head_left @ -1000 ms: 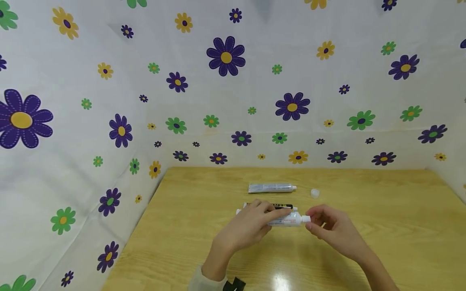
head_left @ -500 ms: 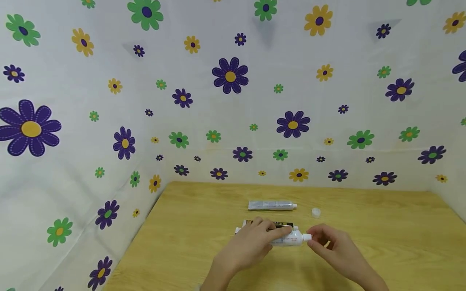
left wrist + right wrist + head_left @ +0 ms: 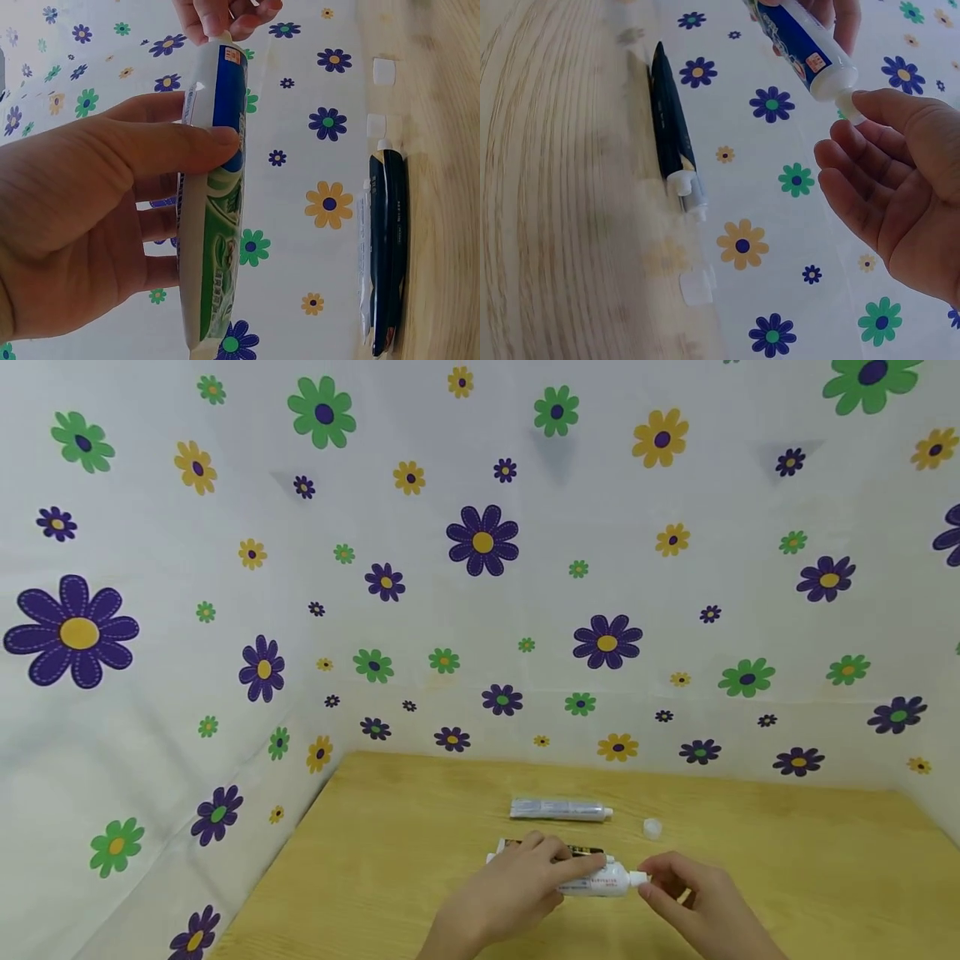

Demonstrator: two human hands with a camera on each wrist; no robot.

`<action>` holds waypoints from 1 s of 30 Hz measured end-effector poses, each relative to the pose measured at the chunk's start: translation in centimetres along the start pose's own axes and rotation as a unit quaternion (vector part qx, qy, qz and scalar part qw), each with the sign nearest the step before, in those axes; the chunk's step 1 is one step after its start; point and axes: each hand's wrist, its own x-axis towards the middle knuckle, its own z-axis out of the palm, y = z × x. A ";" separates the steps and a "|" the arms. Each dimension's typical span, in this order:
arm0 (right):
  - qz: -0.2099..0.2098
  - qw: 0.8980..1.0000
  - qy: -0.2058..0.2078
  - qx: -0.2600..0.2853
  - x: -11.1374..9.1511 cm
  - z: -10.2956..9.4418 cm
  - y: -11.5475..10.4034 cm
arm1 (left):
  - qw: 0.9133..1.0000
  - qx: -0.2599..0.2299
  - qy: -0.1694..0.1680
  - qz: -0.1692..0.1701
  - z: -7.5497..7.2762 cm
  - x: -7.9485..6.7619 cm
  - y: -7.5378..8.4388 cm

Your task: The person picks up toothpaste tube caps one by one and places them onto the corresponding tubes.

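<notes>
1. The left hand (image 3: 517, 889) comes in from the near left of the white tube (image 3: 609, 884) and grips it by the body: the thumb lies across the front and the fingers wrap behind, so the hand is closed as far as the tube's thickness allows.
2. The right hand (image 3: 693, 897) is at the capped end of the white tube, its thumb and forefinger pinching the small cap (image 3: 848, 105); the remaining fingers are bent loosely, and the palm is hollow.
3. The white tube is held sideways above the table, cap end toward the right hand. It is smooth and glossy, rounded at the shoulder, with blue and green printed panels and some red lettering.
4. The dark tube (image 3: 667, 112) lies just beyond the white tube, partly covered by the left hand in the head view; it is shiny, with gold touches, and tapers to a flat end.
5. Farther beyond the white tube is the silver tube (image 3: 561, 810), slim and roughly parallel to it.
6. The loose cap (image 3: 652, 828), short, round and whitish, sits beyond the white tube and to its right.
7. Below the white tube spreads the table (image 3: 420, 810), pale yellow with wood grain.
8. Behind the white tube hangs a white cloth (image 3: 420, 527), lightly creased, printed with purple, green and yellow flowers.
</notes>
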 end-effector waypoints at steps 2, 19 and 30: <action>0.024 1.000 -0.015 0.006 -0.7 0.2 0.5 | 1.000 -0.015 -0.019 0.003 0.4 -0.2 0.5; 0.085 0.995 0.016 0.040 -1.3 0.7 0.3 | 1.000 -0.027 0.004 -0.007 0.1 -0.3 1.2; 0.051 0.997 0.028 0.043 -0.2 0.7 -0.8 | 0.999 -0.002 0.043 -0.001 -1.2 -0.7 0.2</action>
